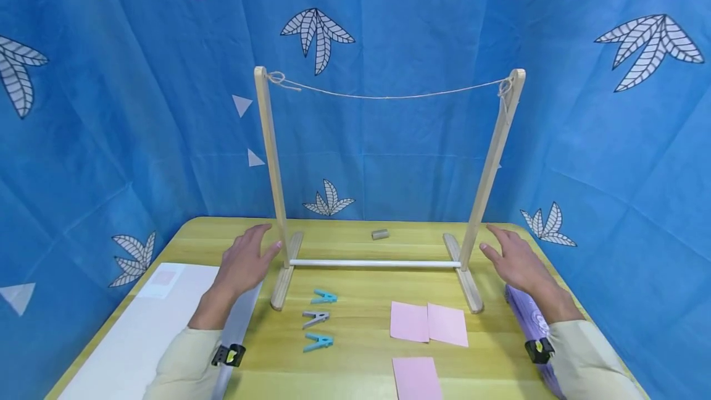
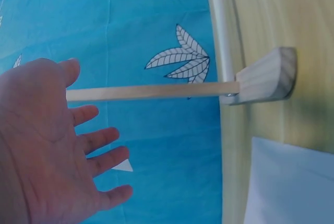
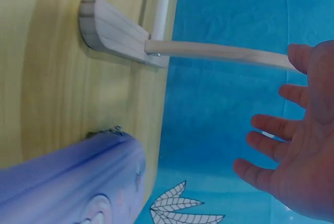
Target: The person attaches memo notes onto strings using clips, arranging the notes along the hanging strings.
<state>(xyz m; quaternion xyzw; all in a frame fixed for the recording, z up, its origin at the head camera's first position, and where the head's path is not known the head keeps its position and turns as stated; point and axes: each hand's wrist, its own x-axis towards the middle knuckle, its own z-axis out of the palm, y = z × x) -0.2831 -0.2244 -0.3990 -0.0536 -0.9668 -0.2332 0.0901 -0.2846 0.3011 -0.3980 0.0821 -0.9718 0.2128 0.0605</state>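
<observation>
Down at the bottom of the head view, a pink sheet [image 1: 418,380] lies on the table [image 1: 311,381], right of centre, with two more just above it. White paper [image 1: 133,326] covers the lower left; a purple pouch [image 1: 521,312] lies lower right. Left of centre sit three clothespins [image 1: 315,315]. Farther up, the left hand [image 1: 244,264] and right hand [image 1: 519,267], fingers spread, are just beside a wooden stand [image 1: 271,153]. Behind its white bar [image 1: 378,263] lies a small cylinder [image 1: 380,234]; string [image 1: 383,97] sags across the top before blue cloth [image 1: 422,159].
</observation>
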